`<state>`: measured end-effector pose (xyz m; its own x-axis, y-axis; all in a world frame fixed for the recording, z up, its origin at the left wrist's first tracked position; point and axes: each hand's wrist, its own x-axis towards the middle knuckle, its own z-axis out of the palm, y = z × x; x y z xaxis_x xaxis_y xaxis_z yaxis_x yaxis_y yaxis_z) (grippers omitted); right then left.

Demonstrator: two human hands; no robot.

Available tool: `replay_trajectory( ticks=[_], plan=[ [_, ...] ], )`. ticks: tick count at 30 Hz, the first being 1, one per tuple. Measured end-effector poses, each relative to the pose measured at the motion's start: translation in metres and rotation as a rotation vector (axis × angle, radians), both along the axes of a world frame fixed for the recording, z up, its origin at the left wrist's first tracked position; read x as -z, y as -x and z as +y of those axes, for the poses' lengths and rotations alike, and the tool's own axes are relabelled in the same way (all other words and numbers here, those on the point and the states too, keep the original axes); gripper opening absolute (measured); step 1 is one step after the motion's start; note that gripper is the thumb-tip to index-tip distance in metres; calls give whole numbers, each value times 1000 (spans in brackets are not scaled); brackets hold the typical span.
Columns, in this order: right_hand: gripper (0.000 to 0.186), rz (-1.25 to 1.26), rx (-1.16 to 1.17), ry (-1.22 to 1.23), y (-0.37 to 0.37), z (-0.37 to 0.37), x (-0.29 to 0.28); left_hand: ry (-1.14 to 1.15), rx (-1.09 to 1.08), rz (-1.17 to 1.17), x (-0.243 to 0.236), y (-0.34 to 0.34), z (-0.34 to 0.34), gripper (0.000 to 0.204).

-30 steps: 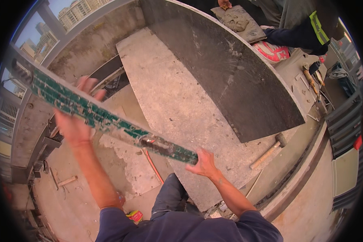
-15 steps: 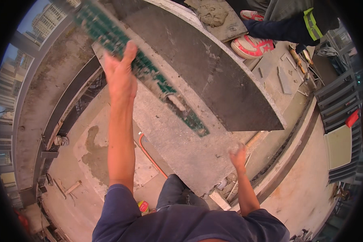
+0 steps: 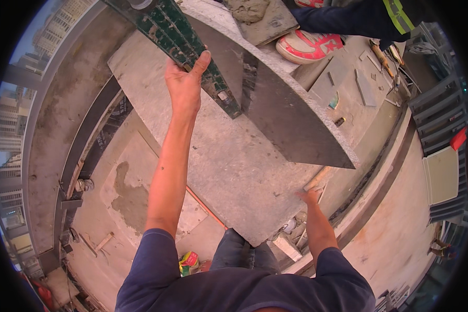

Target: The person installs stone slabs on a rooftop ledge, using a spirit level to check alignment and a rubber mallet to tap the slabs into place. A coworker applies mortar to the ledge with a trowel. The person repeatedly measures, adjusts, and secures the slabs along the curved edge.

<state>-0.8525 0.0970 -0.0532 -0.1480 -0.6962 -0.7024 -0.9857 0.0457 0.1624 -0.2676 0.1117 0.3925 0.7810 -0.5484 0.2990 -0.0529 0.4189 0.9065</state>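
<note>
In my left hand (image 3: 186, 86) I grip a long green spirit level (image 3: 213, 86), mortar-smeared, with my thumb over its face. It slants from the upper left down toward the middle, its lower end close to a standing dark stone slab (image 3: 296, 125) with a curved, rough light edge. Below lies a broad grey stone slab (image 3: 234, 177). My right hand (image 3: 310, 196) is at this slab's right edge, thumb and fingers apart, beside a wooden handle (image 3: 317, 178). How firmly it touches the slab I cannot tell.
At the top right stands another person's red-and-white shoe (image 3: 311, 46), near a mortar-covered board (image 3: 268, 26). Stone offcuts (image 3: 365, 86) lie beyond. An orange hose (image 3: 205, 207) runs by my legs. A low curved wall (image 3: 41, 140) borders the left, a dark slatted railing (image 3: 439, 119) the right.
The level has swung away from the middle of the flat slab, up and nearer the standing slab. My left hand has moved up and right with it. The right hand has shifted only slightly.
</note>
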Motion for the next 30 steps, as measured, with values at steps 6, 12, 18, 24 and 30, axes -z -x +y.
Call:
replay_trajectory(
  ticks=[6, 12, 18, 24, 30],
  plan=[
    [156, -53, 46, -38, -13, 10, -6, 35, 17, -32, -3, 18, -31, 46],
    [152, -69, 118, -25, -38, 8, -69, 20, -54, -40, -2, 46, -50, 49],
    [149, -127, 138, -95, -40, 5, -83, -264, -106, -65, 14, 51, -50, 44],
    [164, -53, 180, -76, -35, 1, -65, -60, -81, 57, 49, 71, -52, 40],
    [170, -103, 149, -102, -34, 5, -69, 77, -45, 104, 57, 67, -57, 41]
  ],
)
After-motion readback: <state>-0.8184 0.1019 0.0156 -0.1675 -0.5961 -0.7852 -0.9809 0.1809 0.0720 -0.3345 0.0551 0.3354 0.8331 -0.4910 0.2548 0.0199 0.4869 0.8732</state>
